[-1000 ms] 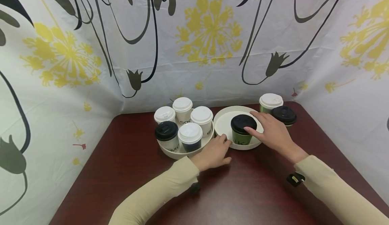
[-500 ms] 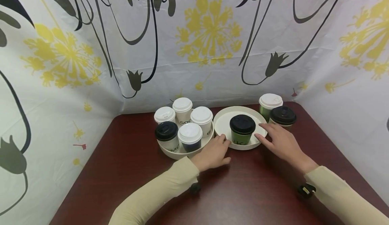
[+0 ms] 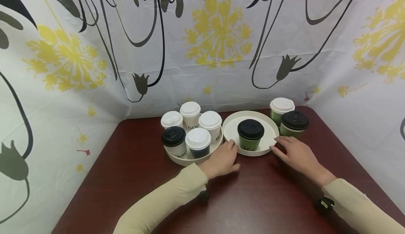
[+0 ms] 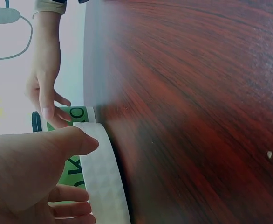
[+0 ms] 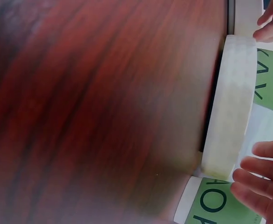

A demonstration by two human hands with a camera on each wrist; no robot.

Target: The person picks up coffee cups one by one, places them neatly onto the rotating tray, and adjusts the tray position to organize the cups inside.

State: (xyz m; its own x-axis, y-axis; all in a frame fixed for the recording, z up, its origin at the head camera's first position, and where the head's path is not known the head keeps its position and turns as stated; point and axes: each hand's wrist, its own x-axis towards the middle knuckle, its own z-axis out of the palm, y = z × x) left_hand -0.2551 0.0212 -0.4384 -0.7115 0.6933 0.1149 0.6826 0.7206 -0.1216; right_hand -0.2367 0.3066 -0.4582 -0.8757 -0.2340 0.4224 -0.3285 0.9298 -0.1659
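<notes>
A green paper cup with a black lid (image 3: 251, 134) stands in the front half of a round cream tray (image 3: 232, 127). My left hand (image 3: 220, 159) is at this tray's front-left rim, fingertips right at the edge and thumb apart from them. Over at the tray's right edge, my right hand (image 3: 297, 155) has its fingers loosely extended, holding nothing. Behind that hand stands another green cup with a black lid (image 3: 295, 123). In the right wrist view, the right hand's spread fingers (image 5: 260, 175) lie between the tray's wall (image 5: 229, 107) and a green cup (image 5: 215, 200).
A second round tray (image 3: 181, 161) at the left carries several lidded cups, one with a black lid (image 3: 173, 141) and others with white lids (image 3: 198, 141). A white-lidded green cup (image 3: 281, 108) stands at the back right. A patterned curtain (image 3: 202, 58) encloses the dark red table (image 3: 133, 163).
My right hand has let go of the black-lidded cup on the tray and drawn back right and toward me, past the rim. The left hand has stayed in place.
</notes>
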